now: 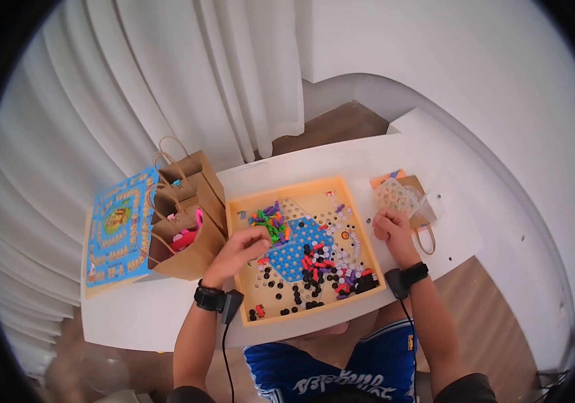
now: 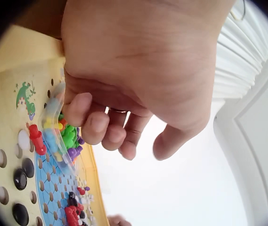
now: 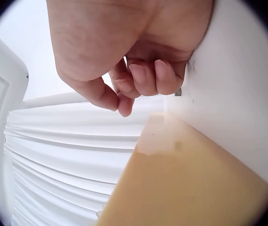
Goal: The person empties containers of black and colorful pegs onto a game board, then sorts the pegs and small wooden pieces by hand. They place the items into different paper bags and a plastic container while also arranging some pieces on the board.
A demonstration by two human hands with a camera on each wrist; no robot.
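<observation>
My left hand (image 1: 244, 247) hovers over the left side of a wooden game board tray (image 1: 238, 295), fingers loosely curled and thumb held apart. Below it, a clear plastic box (image 2: 53, 134) holds colourful pegs (image 2: 69, 136). Beyond the tray's right edge is my right hand (image 1: 393, 232), its thumb and forefinger tips together and the other fingers curled. Nothing shows between them. Just past that hand lies a clear container (image 1: 395, 193) with pale round pieces. Black, white, red and purple pieces (image 1: 318, 265) are strewn over the board's blue hexagon grid (image 1: 286, 263).
Brown paper bags (image 1: 190, 258) stand left of the tray, one holding a pink item (image 1: 183, 240). A blue printed board (image 1: 121, 218) lies behind them. Another small paper bag (image 1: 423, 213) is under the clear container. White curtains (image 1: 166, 80) hang beyond the white table (image 1: 140, 322).
</observation>
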